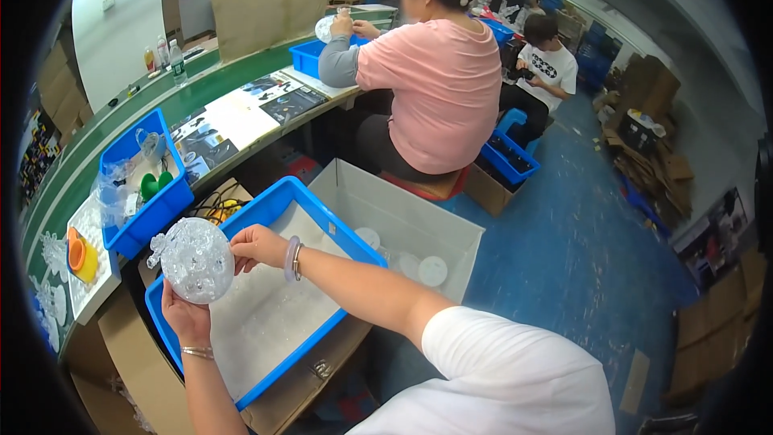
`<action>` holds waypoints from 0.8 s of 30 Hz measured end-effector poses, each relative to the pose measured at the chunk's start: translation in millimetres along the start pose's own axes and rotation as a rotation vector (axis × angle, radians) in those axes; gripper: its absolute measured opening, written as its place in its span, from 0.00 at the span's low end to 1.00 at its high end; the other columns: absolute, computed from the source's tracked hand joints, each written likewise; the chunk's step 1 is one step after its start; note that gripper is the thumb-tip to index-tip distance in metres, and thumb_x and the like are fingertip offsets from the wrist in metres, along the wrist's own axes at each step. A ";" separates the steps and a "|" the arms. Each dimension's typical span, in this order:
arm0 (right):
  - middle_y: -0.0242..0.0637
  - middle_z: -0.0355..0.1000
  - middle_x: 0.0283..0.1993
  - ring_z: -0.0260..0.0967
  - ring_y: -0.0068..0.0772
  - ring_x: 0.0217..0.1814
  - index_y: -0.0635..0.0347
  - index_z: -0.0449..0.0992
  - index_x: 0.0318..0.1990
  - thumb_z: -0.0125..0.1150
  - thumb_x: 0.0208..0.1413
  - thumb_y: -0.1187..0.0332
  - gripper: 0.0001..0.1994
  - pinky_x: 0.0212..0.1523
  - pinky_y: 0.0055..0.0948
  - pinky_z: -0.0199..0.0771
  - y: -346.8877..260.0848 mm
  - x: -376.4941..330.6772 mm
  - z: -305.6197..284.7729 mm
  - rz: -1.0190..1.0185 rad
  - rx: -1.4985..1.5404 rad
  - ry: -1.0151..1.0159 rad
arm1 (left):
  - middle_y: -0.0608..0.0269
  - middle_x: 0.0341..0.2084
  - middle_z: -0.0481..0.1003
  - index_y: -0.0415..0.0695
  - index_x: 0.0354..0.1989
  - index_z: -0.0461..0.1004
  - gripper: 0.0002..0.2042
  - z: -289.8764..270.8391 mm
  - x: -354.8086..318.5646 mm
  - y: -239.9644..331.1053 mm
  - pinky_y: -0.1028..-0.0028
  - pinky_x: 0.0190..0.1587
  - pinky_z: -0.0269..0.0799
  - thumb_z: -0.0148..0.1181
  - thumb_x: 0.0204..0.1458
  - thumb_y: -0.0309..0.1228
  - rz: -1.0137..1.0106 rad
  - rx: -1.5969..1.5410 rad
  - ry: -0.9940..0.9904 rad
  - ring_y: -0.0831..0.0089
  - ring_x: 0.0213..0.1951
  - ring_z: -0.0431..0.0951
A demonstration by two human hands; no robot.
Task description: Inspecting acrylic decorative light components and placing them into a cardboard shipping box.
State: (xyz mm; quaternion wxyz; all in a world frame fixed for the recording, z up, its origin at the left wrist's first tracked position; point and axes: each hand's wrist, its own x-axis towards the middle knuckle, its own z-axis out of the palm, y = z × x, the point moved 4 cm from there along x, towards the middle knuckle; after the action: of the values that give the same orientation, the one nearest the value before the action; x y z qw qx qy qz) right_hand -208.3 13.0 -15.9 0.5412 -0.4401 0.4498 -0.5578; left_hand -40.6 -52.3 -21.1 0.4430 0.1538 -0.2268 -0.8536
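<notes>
Over the left part of a blue tray [342, 227], a clear, round, bumpy plastic disc [193, 262] with a knobbly piece at its upper left is held up in front of me. My left hand [187, 318] grips its lower edge from below, thumb along the near side. At the disc's right edge, my right hand [259, 248] has thumb and fingers pinched together on the rim. Whether those fingertips also hold a small piece is too fine to see. Pale grey material covers the tray's bottom.
A grey bin [398, 193] right of the tray contains several round translucent discs [432, 271]. On the green bench stands a blue bin [173, 201] with clear plastic parts, near a yellow-orange tape dispenser [81, 256]. A co-worker in pink [443, 89] sits ahead; cardboard [652, 165] lies far right.
</notes>
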 end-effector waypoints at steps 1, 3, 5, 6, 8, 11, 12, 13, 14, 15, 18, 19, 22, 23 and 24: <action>0.34 0.70 0.27 0.70 0.24 0.26 0.61 0.70 0.28 0.48 0.47 0.68 0.07 0.25 0.18 0.69 -0.4 0.7 1.5 0.014 0.009 0.001 | 0.61 0.47 0.62 0.43 0.47 0.59 0.18 -1.3 0.3 1.3 0.65 0.50 0.57 0.32 0.52 0.37 -0.006 0.006 -0.004 0.65 0.49 0.62; 0.34 0.70 0.27 0.70 0.24 0.26 0.61 0.70 0.29 0.48 0.46 0.69 0.07 0.25 0.18 0.69 -2.2 1.9 3.3 -0.001 -0.007 -0.010 | 0.61 0.47 0.62 0.43 0.47 0.59 0.18 -5.0 1.6 4.0 0.65 0.49 0.58 0.32 0.52 0.37 -0.010 0.014 -0.007 0.65 0.48 0.62; 0.34 0.70 0.27 0.70 0.23 0.27 0.61 0.70 0.29 0.49 0.45 0.69 0.06 0.25 0.18 0.69 -3.8 2.2 5.0 -0.013 -0.019 -0.019 | 0.61 0.47 0.61 0.43 0.47 0.59 0.18 -8.9 3.0 6.3 0.65 0.50 0.57 0.33 0.51 0.39 -0.004 0.008 -0.001 0.65 0.49 0.62; 0.34 0.70 0.26 0.69 0.23 0.26 0.61 0.70 0.29 0.49 0.44 0.70 0.06 0.26 0.18 0.69 -5.3 2.0 3.9 -0.019 -0.015 -0.011 | 0.61 0.47 0.61 0.43 0.47 0.59 0.18 -6.2 2.1 6.1 0.65 0.50 0.57 0.33 0.51 0.39 -0.007 0.010 -0.001 0.65 0.49 0.62; 0.34 0.70 0.26 0.69 0.22 0.26 0.61 0.70 0.29 0.49 0.43 0.71 0.06 0.26 0.18 0.69 -6.0 1.8 -0.4 -0.024 -0.008 0.004 | 0.60 0.48 0.61 0.43 0.48 0.58 0.21 5.3 -2.1 2.5 0.65 0.51 0.55 0.32 0.51 0.42 -0.082 -0.043 -0.011 0.64 0.50 0.60; 0.32 0.69 0.24 0.66 0.20 0.22 0.61 0.71 0.28 0.50 0.42 0.71 0.06 0.27 0.18 0.69 -9.7 2.1 -6.4 -0.052 0.133 0.057 | 0.59 0.49 0.59 0.42 0.50 0.56 0.24 15.4 -5.8 2.3 0.65 0.52 0.53 0.30 0.51 0.46 -0.127 0.010 -0.051 0.63 0.51 0.59; 0.32 0.69 0.24 0.66 0.20 0.22 0.61 0.71 0.28 0.50 0.42 0.71 0.06 0.27 0.18 0.69 -9.2 2.0 -5.1 -0.048 0.136 0.054 | 0.59 0.49 0.59 0.42 0.50 0.56 0.24 16.1 -7.1 1.6 0.65 0.52 0.53 0.30 0.51 0.46 -0.126 0.010 -0.045 0.63 0.51 0.59; 0.32 0.69 0.24 0.67 0.20 0.23 0.61 0.71 0.28 0.50 0.42 0.71 0.06 0.27 0.19 0.69 -7.6 2.5 -3.3 -0.036 0.160 0.043 | 0.58 0.49 0.60 0.41 0.50 0.56 0.24 16.4 -7.9 1.0 0.65 0.52 0.53 0.30 0.51 0.45 -0.120 0.015 -0.039 0.62 0.50 0.59; 0.32 0.69 0.24 0.67 0.20 0.23 0.61 0.71 0.27 0.50 0.42 0.71 0.06 0.27 0.19 0.70 -5.4 3.8 -1.2 -0.021 0.185 0.030 | 0.57 0.48 0.60 0.40 0.50 0.56 0.23 15.7 -8.0 1.2 0.66 0.53 0.52 0.30 0.52 0.44 -0.114 0.020 -0.029 0.61 0.49 0.60; 0.33 0.69 0.24 0.67 0.21 0.23 0.61 0.71 0.27 0.50 0.42 0.71 0.06 0.27 0.19 0.70 -2.2 5.1 -1.4 -0.020 0.170 0.031 | 0.57 0.48 0.60 0.40 0.50 0.56 0.23 9.7 -7.5 2.5 0.66 0.53 0.52 0.30 0.52 0.44 -0.110 0.021 -0.003 0.61 0.49 0.60; 0.34 0.69 0.23 0.67 0.22 0.22 0.62 0.71 0.27 0.51 0.41 0.72 0.05 0.26 0.21 0.71 -2.9 2.9 -9.7 -0.004 0.142 0.073 | 0.59 0.47 0.62 0.40 0.48 0.58 0.20 0.9 4.6 -4.9 0.69 0.53 0.52 0.29 0.53 0.39 -0.191 0.146 -0.190 0.65 0.49 0.61; 0.34 0.69 0.23 0.68 0.22 0.23 0.62 0.71 0.27 0.51 0.41 0.72 0.05 0.26 0.21 0.71 -2.1 4.0 -11.3 0.001 0.147 0.076 | 0.60 0.46 0.62 0.40 0.47 0.58 0.19 1.1 5.0 -5.8 0.69 0.53 0.52 0.29 0.53 0.38 -0.202 0.143 -0.156 0.66 0.49 0.61; 0.34 0.69 0.25 0.68 0.24 0.25 0.62 0.71 0.28 0.50 0.42 0.73 0.06 0.28 0.22 0.71 -2.7 6.3 -11.8 -0.014 0.139 0.076 | 0.60 0.47 0.61 0.40 0.48 0.58 0.20 3.5 4.5 -4.1 0.69 0.53 0.50 0.30 0.53 0.39 -0.197 0.124 -0.139 0.66 0.50 0.60; 0.35 0.69 0.26 0.68 0.24 0.26 0.63 0.71 0.29 0.49 0.43 0.73 0.06 0.29 0.22 0.71 -0.5 7.5 -15.1 -0.016 0.157 0.058 | 0.60 0.47 0.61 0.41 0.48 0.58 0.20 5.5 5.1 -5.2 0.68 0.53 0.50 0.30 0.53 0.39 -0.186 0.120 -0.120 0.65 0.50 0.60; 0.35 0.69 0.26 0.68 0.25 0.26 0.63 0.71 0.30 0.49 0.43 0.73 0.07 0.29 0.22 0.70 -1.5 8.1 -12.7 -0.011 0.156 0.045 | 0.59 0.47 0.62 0.40 0.48 0.58 0.20 1.2 7.3 -2.2 0.69 0.53 0.51 0.31 0.52 0.39 -0.165 0.093 -0.129 0.65 0.49 0.60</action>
State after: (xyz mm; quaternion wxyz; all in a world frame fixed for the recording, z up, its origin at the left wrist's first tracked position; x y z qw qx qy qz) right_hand -221.2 5.3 -17.0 0.5605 -0.3863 0.4148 -0.6038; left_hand -46.8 -56.9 -21.6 0.3482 0.1371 -0.2806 -0.8839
